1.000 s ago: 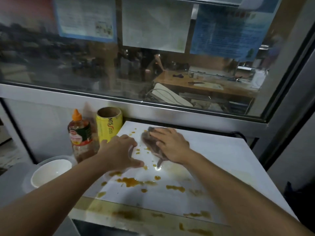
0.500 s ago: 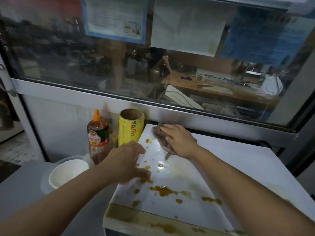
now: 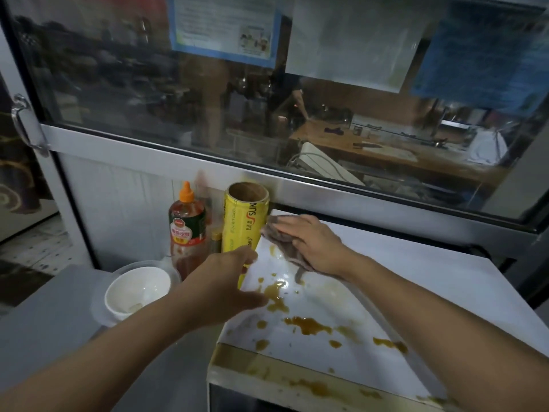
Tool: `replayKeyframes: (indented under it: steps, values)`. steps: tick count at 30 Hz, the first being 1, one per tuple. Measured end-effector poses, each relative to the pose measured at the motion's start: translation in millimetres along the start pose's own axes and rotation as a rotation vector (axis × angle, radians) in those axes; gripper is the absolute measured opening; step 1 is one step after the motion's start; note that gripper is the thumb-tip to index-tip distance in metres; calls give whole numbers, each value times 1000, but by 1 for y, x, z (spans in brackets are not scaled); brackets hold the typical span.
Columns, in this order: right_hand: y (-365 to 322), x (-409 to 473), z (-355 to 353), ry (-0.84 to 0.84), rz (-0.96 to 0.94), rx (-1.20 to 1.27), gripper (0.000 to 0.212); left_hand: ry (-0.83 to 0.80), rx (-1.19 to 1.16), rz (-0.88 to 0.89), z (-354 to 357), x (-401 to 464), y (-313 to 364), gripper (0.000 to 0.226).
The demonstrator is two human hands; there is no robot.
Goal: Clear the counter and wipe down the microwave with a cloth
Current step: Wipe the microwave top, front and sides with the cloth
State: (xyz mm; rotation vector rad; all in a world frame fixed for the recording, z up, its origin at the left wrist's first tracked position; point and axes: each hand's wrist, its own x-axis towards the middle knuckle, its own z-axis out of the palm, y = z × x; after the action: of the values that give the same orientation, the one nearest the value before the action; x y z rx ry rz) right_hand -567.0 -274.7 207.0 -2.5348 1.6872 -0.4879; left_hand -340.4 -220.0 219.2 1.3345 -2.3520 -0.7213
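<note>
The white top of the microwave [image 3: 401, 281] is spattered with brown sauce stains [image 3: 307, 324], mostly toward its front left. My right hand [image 3: 312, 242] lies flat on a grey-brown cloth [image 3: 282, 242] at the top's far left corner, pressing it down. My left hand [image 3: 228, 281] rests with spread fingers on the left edge of the microwave top, holding nothing.
Left of the microwave stand a yellow cylindrical roll [image 3: 245, 221], a chili sauce bottle with an orange cap [image 3: 187, 227] and a white bowl [image 3: 136, 289] on the grey counter [image 3: 53, 328]. A glass window [image 3: 267, 99] with a metal sill runs behind.
My right hand has pushed the cloth from the middle of the stains toward the far left corner of the microwave top. My left hand stayed on the left edge. The camera shifted left.
</note>
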Motion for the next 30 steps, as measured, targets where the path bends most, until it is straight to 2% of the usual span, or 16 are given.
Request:
replayKeyframes:
  steps: [2,5,8,11,13,18,21,23,26,28,30]
  values:
    - [-19,-26,3,-9,-166,15,40,19,-23,-3,0,-9,3,56]
    - [-33,-63,1,-38,-258,45,43,37,-43,-28,0,-29,8,53]
    - [-10,-66,-10,-38,-220,80,42,14,-35,-43,1,-52,10,56]
    - [12,-34,-3,-14,46,-34,47,-15,-39,-65,5,-66,8,64]
    - [-9,-19,7,-19,130,-115,46,-32,-35,-90,6,-72,8,71]
    - [-90,-65,9,-93,-94,-44,46,-8,-24,-114,9,-81,11,79]
    - [-92,-112,-1,-138,-136,-42,52,19,-45,-115,11,-84,10,75]
    - [-64,-128,-13,-117,-45,-57,58,24,-54,-118,10,-84,7,80]
    - [-20,-131,-25,-55,284,-128,53,3,-21,-101,11,-81,5,82]
    - [-22,-123,-19,-35,432,-178,48,-2,6,-85,12,-80,9,86]
    - [-50,-125,-12,-53,431,-173,51,9,51,-56,12,-79,15,96]
